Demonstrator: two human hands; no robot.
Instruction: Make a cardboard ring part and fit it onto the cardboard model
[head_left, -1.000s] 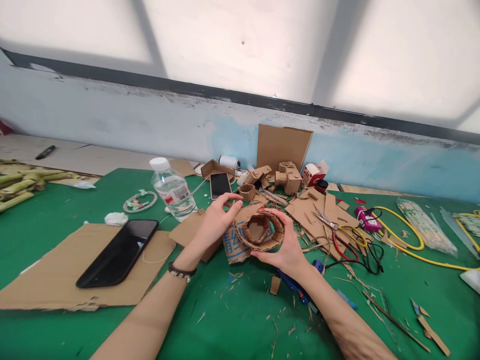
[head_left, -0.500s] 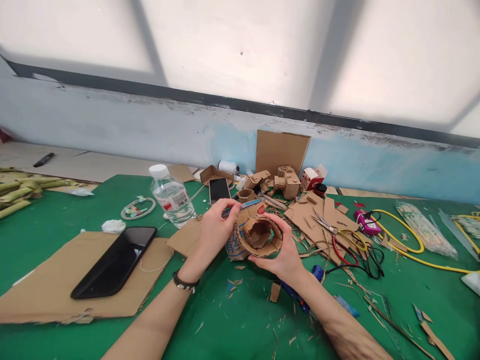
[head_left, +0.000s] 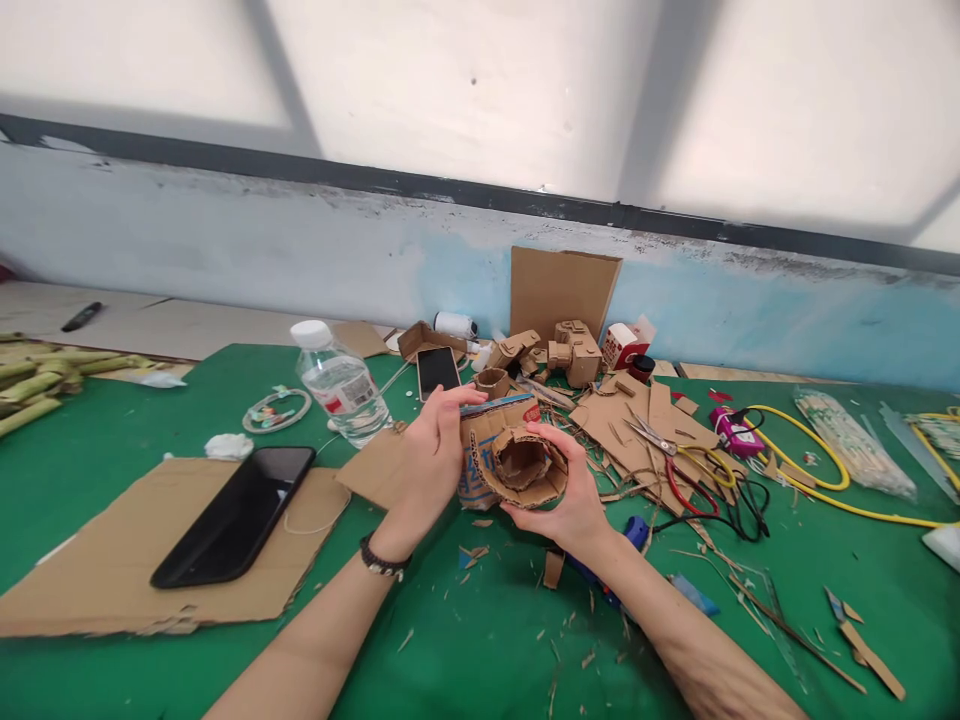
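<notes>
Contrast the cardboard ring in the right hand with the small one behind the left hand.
The held ring is gripped by the right hand; the small ring is unheld. The held ring's opening faces the camera, while the small ring's points upward. The held ring contains a narrower ring; none shows inside the small ring. Both are brown cardboard.

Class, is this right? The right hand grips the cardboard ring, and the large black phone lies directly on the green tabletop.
Not quite: the head view shows the large black phone lying on a flat cardboard sheet, not directly on the green tabletop. The right hand does grip the cardboard ring.
</notes>
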